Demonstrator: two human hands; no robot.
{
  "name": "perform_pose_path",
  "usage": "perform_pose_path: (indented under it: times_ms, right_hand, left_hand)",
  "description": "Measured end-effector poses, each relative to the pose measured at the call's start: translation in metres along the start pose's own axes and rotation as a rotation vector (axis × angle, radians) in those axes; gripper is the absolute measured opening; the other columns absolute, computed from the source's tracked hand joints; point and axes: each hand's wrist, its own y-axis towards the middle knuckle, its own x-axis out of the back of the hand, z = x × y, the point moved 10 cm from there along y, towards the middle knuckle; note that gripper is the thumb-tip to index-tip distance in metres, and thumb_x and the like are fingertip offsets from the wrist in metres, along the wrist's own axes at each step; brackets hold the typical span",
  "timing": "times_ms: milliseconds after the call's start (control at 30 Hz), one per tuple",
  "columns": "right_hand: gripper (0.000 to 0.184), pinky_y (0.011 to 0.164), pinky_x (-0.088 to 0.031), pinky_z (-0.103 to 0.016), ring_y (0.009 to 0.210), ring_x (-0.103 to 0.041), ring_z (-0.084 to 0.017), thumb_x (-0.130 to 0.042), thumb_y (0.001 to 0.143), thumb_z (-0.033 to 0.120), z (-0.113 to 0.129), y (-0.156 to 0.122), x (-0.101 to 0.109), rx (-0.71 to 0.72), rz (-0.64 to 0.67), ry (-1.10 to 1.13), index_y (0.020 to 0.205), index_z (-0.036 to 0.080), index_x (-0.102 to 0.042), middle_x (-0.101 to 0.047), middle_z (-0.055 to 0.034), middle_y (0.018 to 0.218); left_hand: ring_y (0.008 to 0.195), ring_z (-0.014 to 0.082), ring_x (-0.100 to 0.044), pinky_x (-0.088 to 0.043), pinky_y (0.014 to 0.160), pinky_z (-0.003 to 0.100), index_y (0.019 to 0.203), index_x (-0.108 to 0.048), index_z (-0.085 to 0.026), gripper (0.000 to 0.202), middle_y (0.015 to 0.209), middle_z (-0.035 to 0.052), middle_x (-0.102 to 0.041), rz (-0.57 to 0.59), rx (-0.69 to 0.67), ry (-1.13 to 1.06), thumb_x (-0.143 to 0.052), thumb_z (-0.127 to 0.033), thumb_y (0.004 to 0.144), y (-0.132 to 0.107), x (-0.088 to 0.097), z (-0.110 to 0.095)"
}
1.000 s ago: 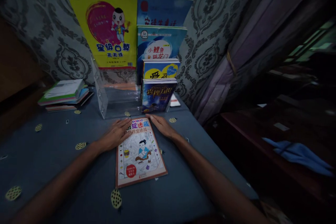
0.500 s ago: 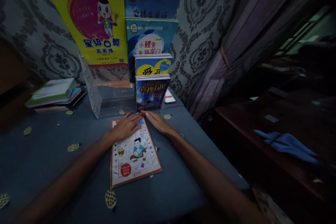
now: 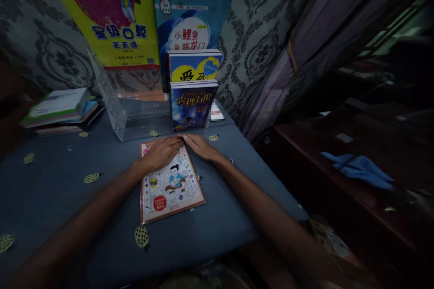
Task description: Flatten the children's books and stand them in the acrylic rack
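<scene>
A thin picture book [image 3: 172, 189] with an orange border and a seated cartoon figure lies face up on the blue cloth. My left hand [image 3: 162, 152] rests flat across its upper part, fingers stretched towards the top right corner and covering much of the title. At the book's upper right edge lies my right hand [image 3: 200, 146], its fingers extended and meeting the left fingertips. Just beyond the hands, a dark blue book [image 3: 191, 106] stands upright in a clear acrylic stand [image 3: 145, 127].
Behind stand a blue-and-yellow book [image 3: 193, 67], a teal book [image 3: 190, 18] and a tall yellow workbook [image 3: 118, 49]. A pile of books [image 3: 61, 110] lies left. Past the table's right edge are a dark red surface [image 3: 305, 153], a blue cloth [image 3: 359, 170] and a purple curtain [image 3: 274, 86].
The view has tilted down, and the stand and its books appear higher and larger. My left hand has shifted slightly over the book's title; both hands stay at the book's top.
</scene>
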Motion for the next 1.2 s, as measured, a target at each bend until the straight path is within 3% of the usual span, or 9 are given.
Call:
perform_pose_path:
  times_ms: [133, 600, 1200]
  right_hand:
    - [0.045, 0.106, -0.044, -0.041, 0.12, -0.062, -0.023, -0.03, 0.105, 0.04, -0.001, -0.001, -0.002, -0.015, 0.011, -0.057, 0.112, 0.018, -0.069, -0.073, -0.0071, 0.119]
    - [0.043, 0.111, -0.04, -0.041, 0.129, -0.056, -0.021, -0.033, 0.104, 0.039, 0.004, -0.004, -0.008, 0.08, 0.017, -0.134, 0.125, 0.02, -0.066, -0.065, -0.0076, 0.134]
    - [0.039, 0.112, -0.039, -0.042, 0.132, -0.053, -0.021, -0.044, 0.1, 0.032, 0.007, -0.006, -0.011, 0.14, 0.01, -0.159, 0.128, 0.013, -0.063, -0.064, -0.0126, 0.135]
  left_hand:
    - [0.132, 0.0221, -0.052, -0.039, 0.112, 0.043, 0.136, -0.057, -0.018, 0.041, 0.139, 0.0102, -0.059, 0.023, -0.03, -0.01, -0.033, -0.027, 0.103, -0.002, -0.001, -0.01]
    - [0.136, 0.0199, -0.048, -0.033, 0.116, 0.046, 0.136, -0.056, -0.019, 0.04, 0.143, 0.0081, -0.057, 0.08, -0.087, -0.109, -0.034, -0.026, 0.104, -0.02, 0.001, -0.054]
    - [0.139, 0.0174, -0.044, -0.027, 0.119, 0.044, 0.141, -0.051, -0.024, 0.04, 0.148, 0.0042, -0.052, 0.214, -0.152, -0.243, -0.034, -0.028, 0.105, -0.044, 0.007, -0.114]
